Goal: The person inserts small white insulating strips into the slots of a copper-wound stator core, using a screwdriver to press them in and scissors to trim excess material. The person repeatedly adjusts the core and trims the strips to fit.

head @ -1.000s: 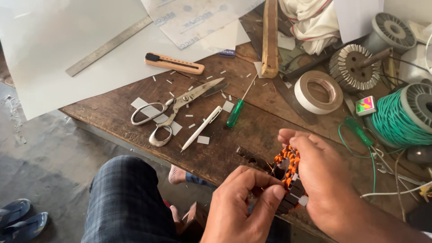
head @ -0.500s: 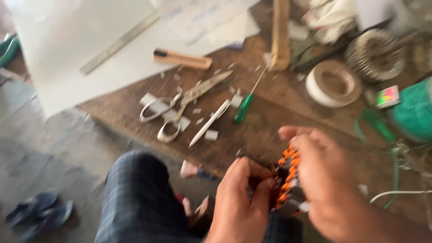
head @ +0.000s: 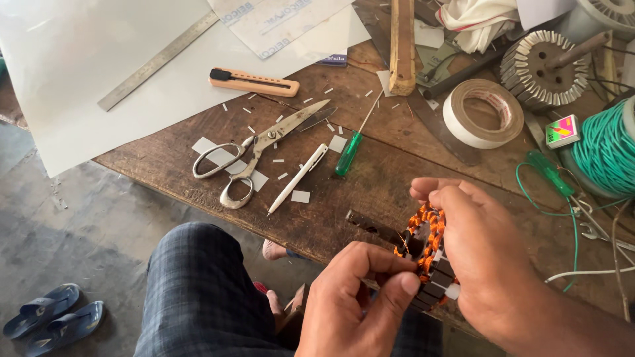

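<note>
Right now we have both hands on one motor stator (head: 430, 254), a dark laminated ring with orange copper windings, held at the near edge of the wooden bench (head: 370, 178). Our right hand (head: 486, 264) is wrapped over the stator's right side, fingers curled across the top, gripping it firmly. Our left hand (head: 360, 294) comes up from below-left, thumb and forefinger pinched together at the windings on the near-left of the ring; whether they hold a wire or just press on it, we can't tell. Stator sits between the two palms, over our knee.

Outward on the bench, count:
- one pair of scissors (head: 254, 155), left of centre
- one white pen (head: 297, 178), just right of the scissors
- one green-handled screwdriver (head: 350, 149), beside the pen
- one peach-coloured utility knife (head: 254, 82), farther back
- one steel ruler (head: 159, 59), lying on the white sheet (head: 73, 86), far left
- one tape roll (head: 483, 112), far right of centre
- one spool of green wire (head: 605, 149), right edge
- one finned rotor (head: 542, 66), far right

Two blue sandals (head: 49, 317) on the floor, near left.
</note>
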### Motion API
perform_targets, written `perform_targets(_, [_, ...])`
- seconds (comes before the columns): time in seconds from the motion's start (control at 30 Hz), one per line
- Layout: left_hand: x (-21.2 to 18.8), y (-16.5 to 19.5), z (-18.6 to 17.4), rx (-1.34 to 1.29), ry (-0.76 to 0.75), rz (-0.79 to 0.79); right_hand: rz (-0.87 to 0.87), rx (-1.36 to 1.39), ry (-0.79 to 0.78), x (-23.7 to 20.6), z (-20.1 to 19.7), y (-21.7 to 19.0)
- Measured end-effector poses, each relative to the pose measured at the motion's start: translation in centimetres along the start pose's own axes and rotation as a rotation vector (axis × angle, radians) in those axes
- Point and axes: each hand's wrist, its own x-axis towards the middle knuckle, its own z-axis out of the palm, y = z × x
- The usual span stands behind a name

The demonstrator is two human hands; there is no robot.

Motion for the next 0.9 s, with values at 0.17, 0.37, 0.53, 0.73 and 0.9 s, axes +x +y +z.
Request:
perform_targets(0.17, [0.5, 0.1, 1.2, 0.013, 0.047, 0.201, 0.033, 0.006, 0.042, 0.6, -0.4, 0.1])
perform_targets(0.37, [1.2, 0.1, 1.3, 0.004, 0.01, 0.166, 0.055, 0.013, 0.083, 0.8, -0.4, 0.9])
perform_targets(0.53, [1.2, 0.3, 0.0, 0.057, -0.006, 0.178, -0.038, -0.006, 0.075, 0.9, 0.2, 1.1])
perform_targets(0.73, [3.5, 1.4, -5.3, 0.4, 0.127, 0.295, 0.105, 0.035, 0.062, 2.3, -0.3, 1.7])
perform_targets(0.9, [8.7, -0.1, -10.3, 1.097, 0.291, 0.26, 0.19, 0.196, 0.044, 2.8, -1.2, 2.5])
